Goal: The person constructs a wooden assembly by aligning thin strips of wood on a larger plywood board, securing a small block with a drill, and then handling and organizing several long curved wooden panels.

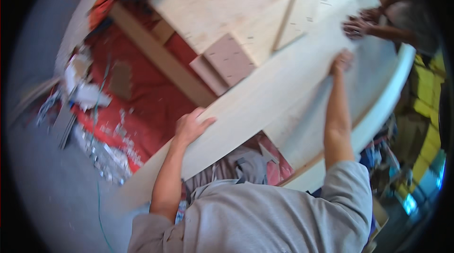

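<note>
A long pale wooden board (265,93) runs slantwise in front of me, from the lower left to the upper right. My left hand (193,127) is closed on its far edge, thumb lying across the top face. Farther along, my right hand (341,61) touches the board near its near edge, and motion smears its fingers. Beneath and to the right is a wide pale panel (302,145) with a curved raised rim (390,104). Close beyond my right hand, another person's hands (358,25) rest on the pale wood.
Large wooden sheets (222,4) lie at the far side, with small brown blocks (229,60) on them. Red cloth (151,106) spreads at the left, crossed by a wooden strip (161,54). Scraps and crumpled plastic (106,153) litter the grey floor (52,177). Yellow material (428,111) stands right.
</note>
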Demonstrator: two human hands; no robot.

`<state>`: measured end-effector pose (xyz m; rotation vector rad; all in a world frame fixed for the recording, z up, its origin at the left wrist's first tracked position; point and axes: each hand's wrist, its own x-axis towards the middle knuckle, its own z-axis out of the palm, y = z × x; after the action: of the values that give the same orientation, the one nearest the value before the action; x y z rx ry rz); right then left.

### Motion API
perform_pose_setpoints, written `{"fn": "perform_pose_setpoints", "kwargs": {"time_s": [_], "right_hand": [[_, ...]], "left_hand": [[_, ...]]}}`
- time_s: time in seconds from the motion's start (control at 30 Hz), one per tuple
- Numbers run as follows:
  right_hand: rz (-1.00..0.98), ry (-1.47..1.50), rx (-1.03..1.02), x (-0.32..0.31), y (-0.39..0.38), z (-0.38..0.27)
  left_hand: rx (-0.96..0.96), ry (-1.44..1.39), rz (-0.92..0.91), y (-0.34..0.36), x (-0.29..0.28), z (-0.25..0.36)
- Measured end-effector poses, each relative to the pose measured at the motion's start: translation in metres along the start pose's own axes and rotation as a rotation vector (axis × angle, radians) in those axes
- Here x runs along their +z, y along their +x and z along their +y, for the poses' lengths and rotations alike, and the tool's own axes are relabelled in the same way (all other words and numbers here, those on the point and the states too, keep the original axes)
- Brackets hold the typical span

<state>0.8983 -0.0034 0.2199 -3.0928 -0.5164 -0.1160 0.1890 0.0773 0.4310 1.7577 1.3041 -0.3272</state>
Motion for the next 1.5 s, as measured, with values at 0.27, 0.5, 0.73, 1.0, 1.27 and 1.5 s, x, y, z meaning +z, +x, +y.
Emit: {"fn": "perform_pose_setpoints", "kwargs": {"time_s": [0.27,0.5,0.73,1.0,1.27,1.5], "right_hand": [[0.101,0.354,0.215,-0.120,-0.063,0.013],[0.057,0.369,0.211,-0.127,-0.123,-0.008],[0.086,0.371,0.192,-0.128,-0.174,-0.017],[0.055,0.368,0.202,-0.142,-0.239,-0.034],[0.046,0.402,0.209,-0.144,-0.314,-0.045],[-0.032,0.465,0.238,-0.165,-0.393,-0.052]], "left_hand": [[0.144,-0.008,0.051,0.005,0.001,-0.017],[0.108,-0.020,0.061,-0.022,-0.008,-0.073],[0.090,0.000,0.056,-0.049,-0.020,-0.108],[0.098,-0.063,0.066,-0.081,-0.030,-0.163],[0.084,-0.005,0.089,-0.119,-0.043,-0.219],[0.035,-0.003,0.076,-0.168,-0.065,-0.269]]}}
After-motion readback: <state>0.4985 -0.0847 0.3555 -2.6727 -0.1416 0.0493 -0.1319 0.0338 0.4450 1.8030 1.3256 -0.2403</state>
